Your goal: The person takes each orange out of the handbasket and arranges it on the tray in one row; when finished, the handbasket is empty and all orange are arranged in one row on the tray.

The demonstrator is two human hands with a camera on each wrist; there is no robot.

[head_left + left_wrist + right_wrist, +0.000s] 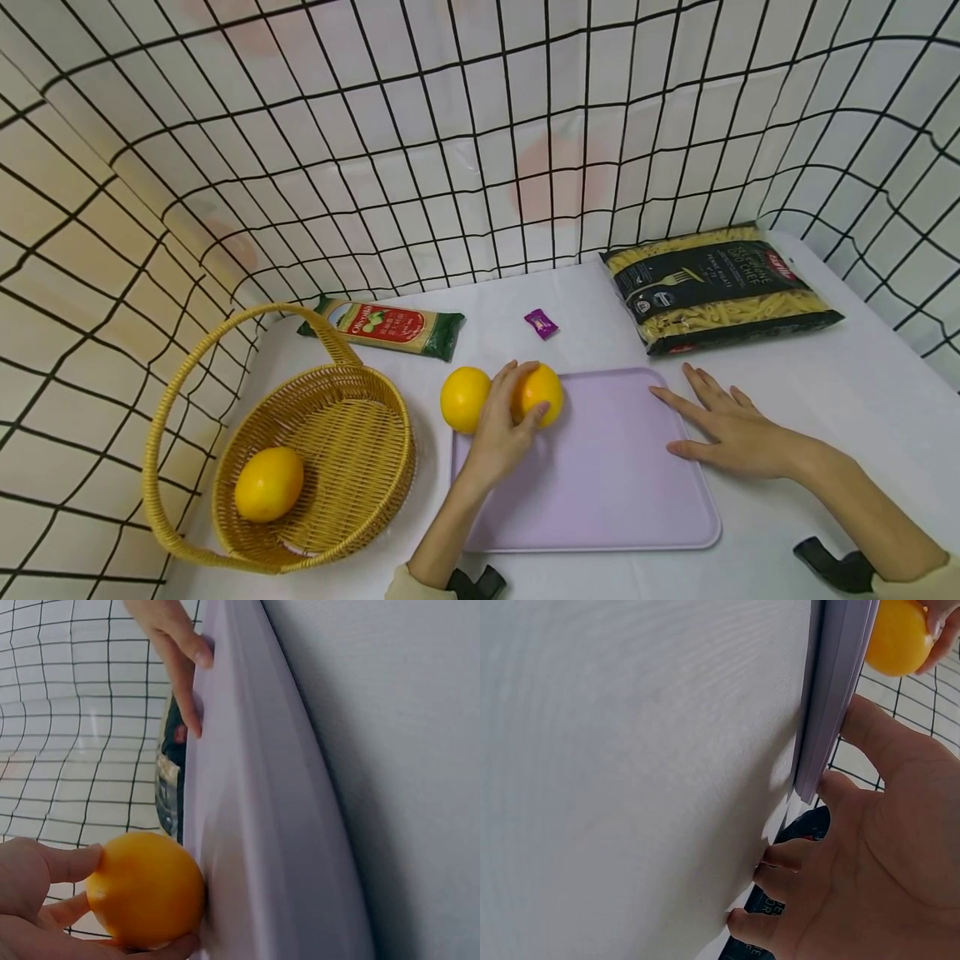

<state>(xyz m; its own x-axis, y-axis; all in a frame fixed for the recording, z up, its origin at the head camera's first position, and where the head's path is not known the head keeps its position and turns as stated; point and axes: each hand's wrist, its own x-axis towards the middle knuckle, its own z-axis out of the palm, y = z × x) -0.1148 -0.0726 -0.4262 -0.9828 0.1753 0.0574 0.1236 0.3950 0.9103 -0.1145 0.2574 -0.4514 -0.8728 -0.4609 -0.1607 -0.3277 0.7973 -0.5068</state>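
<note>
My left hand (501,429) grips a round orange (550,392) over the far left part of a lilac tray (600,492). In the left wrist view, thumb and fingers curl round the same orange (146,889), low against the tray surface. A second orange (462,402) sits just left of that hand, at the tray's far left corner. The right hand (731,435) lies spread beside the tray's right edge, holding nothing. Its thumb and index fingertip reach the rim, as the right wrist view also shows, while the other fingers extend over the white table.
A wicker basket (352,467) with a tall handle stands at the left, an orange (270,485) inside. Behind lie a green-ended pasta packet (390,325), a purple wrapped candy (541,323) and a large penne bag (720,287). Black wire mesh (510,125) encloses the table.
</note>
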